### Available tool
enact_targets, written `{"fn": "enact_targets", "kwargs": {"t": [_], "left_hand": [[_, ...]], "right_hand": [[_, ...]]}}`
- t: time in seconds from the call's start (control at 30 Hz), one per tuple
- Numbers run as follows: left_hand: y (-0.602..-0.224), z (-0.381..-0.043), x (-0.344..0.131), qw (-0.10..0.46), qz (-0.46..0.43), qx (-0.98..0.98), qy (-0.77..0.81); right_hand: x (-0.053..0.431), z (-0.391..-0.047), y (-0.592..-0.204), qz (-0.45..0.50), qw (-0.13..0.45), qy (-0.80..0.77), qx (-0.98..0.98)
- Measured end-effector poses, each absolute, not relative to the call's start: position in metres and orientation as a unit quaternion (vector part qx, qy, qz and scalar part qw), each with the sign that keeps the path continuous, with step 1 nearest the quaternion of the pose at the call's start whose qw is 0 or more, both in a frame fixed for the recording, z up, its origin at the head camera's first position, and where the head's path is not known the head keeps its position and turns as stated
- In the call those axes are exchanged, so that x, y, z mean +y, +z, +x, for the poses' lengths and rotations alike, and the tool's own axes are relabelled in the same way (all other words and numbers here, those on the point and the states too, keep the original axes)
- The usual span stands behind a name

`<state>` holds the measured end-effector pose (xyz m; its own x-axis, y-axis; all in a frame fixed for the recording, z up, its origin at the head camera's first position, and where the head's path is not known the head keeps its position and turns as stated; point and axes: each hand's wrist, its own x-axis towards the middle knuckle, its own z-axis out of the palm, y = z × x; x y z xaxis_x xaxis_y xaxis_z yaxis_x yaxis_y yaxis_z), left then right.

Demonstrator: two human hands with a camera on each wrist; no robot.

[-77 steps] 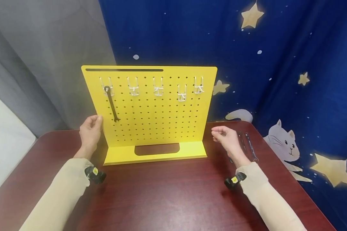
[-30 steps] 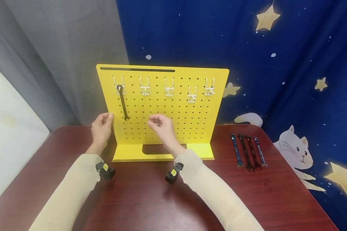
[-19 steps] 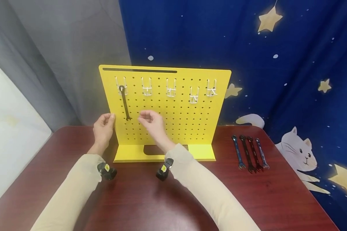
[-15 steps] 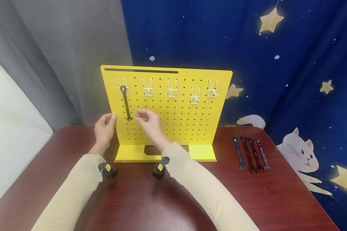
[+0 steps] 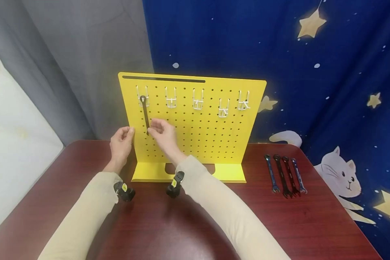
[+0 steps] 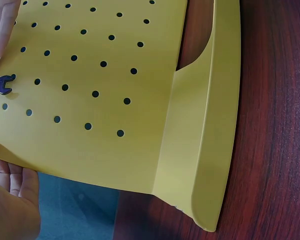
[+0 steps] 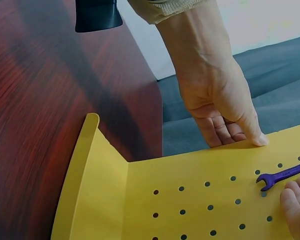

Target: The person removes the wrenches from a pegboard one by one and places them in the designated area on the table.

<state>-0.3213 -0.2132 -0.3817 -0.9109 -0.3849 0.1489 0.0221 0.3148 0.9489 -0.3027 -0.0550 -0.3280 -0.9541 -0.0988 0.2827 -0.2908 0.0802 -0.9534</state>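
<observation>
A yellow pegboard (image 5: 195, 141) stands upright on the table. My left hand (image 5: 121, 144) pinches its left edge, the thumb on the front face and the other fingers behind, as the right wrist view shows. A combination wrench (image 5: 145, 113) hangs by its ring end from the leftmost white hook (image 5: 147, 92); it looks dark in the head view, while its open end (image 7: 267, 181) is purple in the right wrist view. My right hand (image 5: 164, 135), with relaxed, slightly bent fingers, is right beside the wrench's lower end and overlaps it in the head view.
Several white wire hooks (image 5: 170, 103) sit in the board to the right of the wrench. On the table's right side, a blue wrench (image 5: 271, 173), two dark wrenches (image 5: 282, 177) and another bluish wrench (image 5: 299, 175) lie in a row. Curtains (image 5: 214, 36) hang behind.
My right hand has moved left from beside the board's right edge, across its front, to the hanging wrench. My left hand stays at the left edge. The head view has shifted slightly.
</observation>
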Motion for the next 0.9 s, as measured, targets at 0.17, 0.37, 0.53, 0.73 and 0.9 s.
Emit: {"fn": "enact_targets", "kwargs": {"t": [0.17,0.37,0.53,0.73,0.9], "left_hand": [[-0.381,-0.32,-0.213,0.174,0.116,-0.788,-0.579],[-0.38,-0.319,-0.213,0.178,0.116,-0.791,-0.574],[-0.38,-0.319,-0.212,0.191,0.109,-0.792,-0.569],[-0.38,-0.318,-0.211,0.187,0.113,-0.793,-0.568],[-0.379,-0.317,-0.212,0.182,0.109,-0.794,-0.569]], "right_hand": [[-0.061,-0.304,-0.328,0.128,0.076,0.67,-0.727],[-0.066,-0.306,-0.33,0.119,0.071,0.688,-0.713],[-0.07,-0.307,-0.33,0.114,0.071,0.693,-0.709],[-0.074,-0.308,-0.329,0.11,0.079,0.695,-0.706],[-0.076,-0.308,-0.329,0.106,0.084,0.698,-0.703]]}}
